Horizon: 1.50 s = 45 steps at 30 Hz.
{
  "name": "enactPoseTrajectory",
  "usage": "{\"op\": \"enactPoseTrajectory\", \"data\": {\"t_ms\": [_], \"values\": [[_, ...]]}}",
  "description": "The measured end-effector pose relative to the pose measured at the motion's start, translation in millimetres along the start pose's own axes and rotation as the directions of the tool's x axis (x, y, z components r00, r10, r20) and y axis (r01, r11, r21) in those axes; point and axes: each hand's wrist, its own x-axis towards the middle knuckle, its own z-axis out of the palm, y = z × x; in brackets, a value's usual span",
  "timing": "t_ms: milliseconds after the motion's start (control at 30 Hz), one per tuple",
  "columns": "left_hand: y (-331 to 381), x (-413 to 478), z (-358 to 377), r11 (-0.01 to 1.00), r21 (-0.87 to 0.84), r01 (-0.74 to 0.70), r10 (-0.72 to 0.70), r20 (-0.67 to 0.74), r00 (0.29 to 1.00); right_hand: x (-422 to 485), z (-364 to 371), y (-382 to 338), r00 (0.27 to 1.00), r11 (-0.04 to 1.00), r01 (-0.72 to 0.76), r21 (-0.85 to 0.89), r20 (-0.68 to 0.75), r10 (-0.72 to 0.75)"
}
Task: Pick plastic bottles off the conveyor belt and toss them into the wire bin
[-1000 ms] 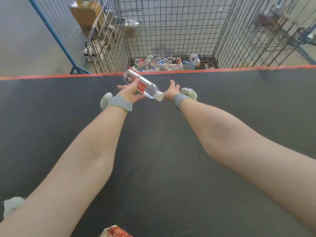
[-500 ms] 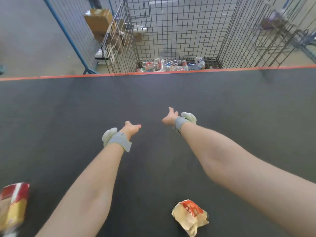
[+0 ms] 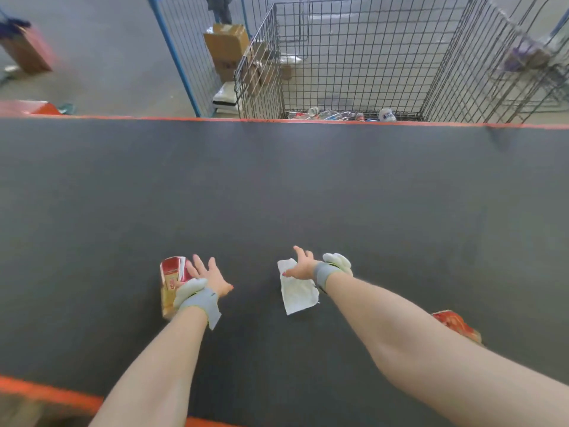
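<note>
So the big dark grey conveyor belt with orange edges fills most of the view. Past its far edge stands the tall grey wire-mesh bin, with a brown cardboard box on the floor just left of it.

Both bare forearms reach forward and low over the near half of the belt, each with a grey wrist strap. The left hand is palm-down with fingers spread. Its fingertips overlap the right edge of a flattened red-and-gold carton, but I can't tell if they actually touch it. The right hand is loose and spread too, holding nothing, over the top corner of a white sheet of paper lying flat on the belt. A crumpled red-orange wrapper peeks out beside the right forearm.

The clear plastic bottles are all lying in a small heap at the bottom of the bin.
</note>
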Motion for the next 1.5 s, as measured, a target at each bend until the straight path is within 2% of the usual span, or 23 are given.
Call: {"op": "enactPoseTrajectory", "data": {"t_ms": [67,133,200,300,433,600,667,800,967,1133,1200,1300,1333,1400,1500], "values": [[-6.9,-4.1,7.7,0.996,-0.093,0.007,-0.016,-0.091,0.996,-6.4,17.5,-6.2,0.996,0.998,0.063,-0.014,-0.054,-0.064],[-11.8,-8.1,10.1,0.962,-0.274,-0.003,-0.041,-0.156,0.987,-15.6,32.8,-18.0,0.987,0.99,0.139,-0.027,-0.076,-0.14],[-17.0,-8.2,9.8,0.924,-0.383,0.007,-0.062,-0.132,0.989,-24.2,46.3,-32.9,0.976,0.978,0.203,-0.051,-0.07,-0.206],[-26.6,-10.7,9.6,0.922,-0.386,0.033,-0.064,-0.067,0.996,-29.6,63.6,-51.8,0.97,0.97,0.244,0.013,0.018,-0.244],[-32.5,-11.0,17.5,0.933,-0.358,0.016,-0.021,-0.009,1.0,-27.4,86.4,-57.4,0.985,0.985,0.157,0.072,0.062,-0.162],[-9.9,-14.2,23.7,0.943,-0.331,-0.044,0.067,0.057,0.996,-25.0,91.5,-30.8,0.983,1.0,0.007,-0.019,-0.185,-0.011],[9.1,-13.5,20.4,0.94,-0.331,-0.08,0.107,0.062,0.992,-18.2,79.3,-19.7,0.972,0.999,-0.028,0.019,-0.233,0.032],[45.2,-3.2,5.0,0.942,-0.302,-0.144,0.167,0.054,0.984,-2.0,38.3,-12.1,0.957,0.974,-0.019,0.226,-0.277,0.083],[121.0,25.4,-34.3,0.934,-0.276,-0.227,0.246,0.038,0.968,32.3,-45.2,-1.6,0.948,0.869,-0.024,0.495,-0.266,0.177],[181.2,60.8,-67.3,0.926,-0.257,-0.277,0.287,0.001,0.958,75.8,-123.0,-0.7,0.925,0.795,-0.043,0.606,-0.277,0.261],[209.4,85.1,-83.5,0.926,-0.236,-0.294,0.3,-0.011,0.954,103.5,-173.5,-11.8,0.913,0.704,0.004,0.71,-0.291,0.287],[245.6,131.4,-101.3,0.93,-0.248,-0.272,0.275,-0.024,0.961,162.8,-271.6,-43.6,0.894,0.481,0.204,0.853,-0.362,0.262],[252.4,132.5,-104.4,0.925,-0.259,-0.279,0.28,-0.032,0.959,163.2,-302.7,-51.5,0.876,0.459,0.289,0.84,-0.426,0.229],[262.1,138.8,-107.5,0.917,-0.259,-0.304,0.302,-0.048,0.952,167.6,-345.1,-64.2,0.858,0.504,0.356,0.787,-0.488,0.157],[269.8,141.5,-103.2,0.922,-0.23,-0.312,0.316,-0.02,0.948,170.9,-354.5,-69.2,0.865,0.617,0.331,0.714,-0.491,0.105]]}}
